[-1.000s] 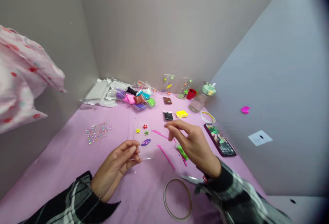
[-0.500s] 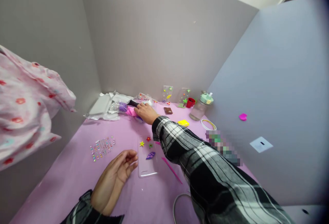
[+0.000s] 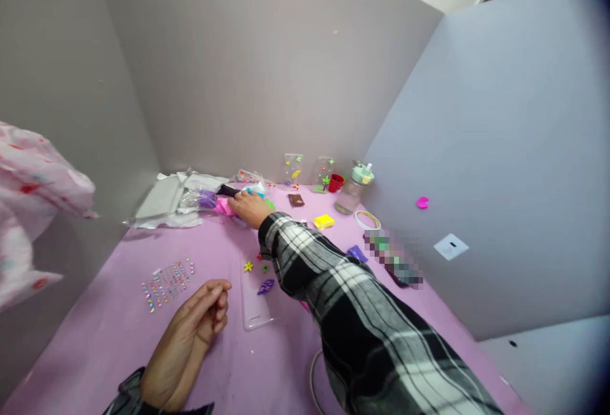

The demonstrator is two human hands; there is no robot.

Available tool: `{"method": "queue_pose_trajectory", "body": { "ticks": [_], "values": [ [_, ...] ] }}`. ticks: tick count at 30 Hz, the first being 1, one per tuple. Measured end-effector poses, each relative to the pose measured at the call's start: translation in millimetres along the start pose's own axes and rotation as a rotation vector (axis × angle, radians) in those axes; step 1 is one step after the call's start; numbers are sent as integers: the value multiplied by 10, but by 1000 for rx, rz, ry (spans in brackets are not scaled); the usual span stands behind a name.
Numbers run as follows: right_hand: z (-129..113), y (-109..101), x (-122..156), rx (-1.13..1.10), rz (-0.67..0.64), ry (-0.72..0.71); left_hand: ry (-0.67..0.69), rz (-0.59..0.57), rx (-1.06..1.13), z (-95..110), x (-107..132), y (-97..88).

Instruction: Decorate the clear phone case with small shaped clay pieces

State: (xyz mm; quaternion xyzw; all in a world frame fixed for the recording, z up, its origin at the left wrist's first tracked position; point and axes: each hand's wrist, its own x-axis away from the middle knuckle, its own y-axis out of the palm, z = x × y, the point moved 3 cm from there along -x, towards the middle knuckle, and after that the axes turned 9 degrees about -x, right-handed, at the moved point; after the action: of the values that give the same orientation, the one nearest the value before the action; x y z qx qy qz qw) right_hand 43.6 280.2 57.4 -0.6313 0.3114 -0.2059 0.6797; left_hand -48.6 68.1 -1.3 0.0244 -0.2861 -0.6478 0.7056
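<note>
My right hand (image 3: 250,207) reaches across the purple table (image 3: 114,332) to a heap of small coloured clay packets (image 3: 223,202) near the back wall. Its fingers lie on the packets, and I cannot see whether they grip one. My left hand (image 3: 188,332) rests on the table with loosely curled fingers and nothing in it, just left of a clear phone case (image 3: 255,288). The case lies flat and carries a yellow star, a red flower, a green piece and a purple leaf. My plaid sleeve (image 3: 343,300) hides part of the table's middle.
A sheet of gem stickers (image 3: 166,280) lies to the left. At the back stand two decorated clear cases (image 3: 293,170), a red cup (image 3: 336,182) and a bottle (image 3: 352,189). A yellow packet (image 3: 324,221), a tape ring (image 3: 366,219), white plastic bags (image 3: 162,202) and pink cloth (image 3: 28,211) are around.
My right hand went from above the phone case out to the clay packets at the back. My left hand let go of the case and now rests beside it.
</note>
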Motion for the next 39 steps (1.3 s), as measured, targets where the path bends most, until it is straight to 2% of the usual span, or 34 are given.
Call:
{"method": "queue_pose_trajectory", "body": {
  "ticks": [2,4,6,8,10,13,15,17,19,21,25,31,39],
  "values": [
    [-19,-25,-12,-20,9,17,4,5,-36,7,-10,-26],
    [-73,-152,78,-48,50,39,10,16,-72,21,-13,-60],
    [-195,-357,301,-89,112,71,24,27,-119,36,-4,-87],
    [-399,-573,655,-184,180,95,43,34,-193,39,16,-95],
    [-624,-708,1094,-649,271,152,81,13,-305,27,46,-73],
    [-856,-633,1734,-1113,402,365,165,-92,-536,-7,103,20],
    [-902,-449,2038,-1271,488,504,225,-166,-681,-24,139,92],
    [-893,-255,2204,-1382,538,562,270,-206,-771,-30,160,145],
    [-864,-125,2263,-1419,569,563,286,-208,-809,-31,158,165],
    [-843,-82,2269,-1378,593,547,298,-191,-814,-28,144,162],
    [-863,-140,2260,-1246,640,496,362,-135,-830,9,123,144],
    [-934,-211,2295,-1054,712,414,348,-158,-797,12,106,141],
    [-954,-189,2289,-1145,676,413,319,-240,-764,-37,105,133]
  ]
}}
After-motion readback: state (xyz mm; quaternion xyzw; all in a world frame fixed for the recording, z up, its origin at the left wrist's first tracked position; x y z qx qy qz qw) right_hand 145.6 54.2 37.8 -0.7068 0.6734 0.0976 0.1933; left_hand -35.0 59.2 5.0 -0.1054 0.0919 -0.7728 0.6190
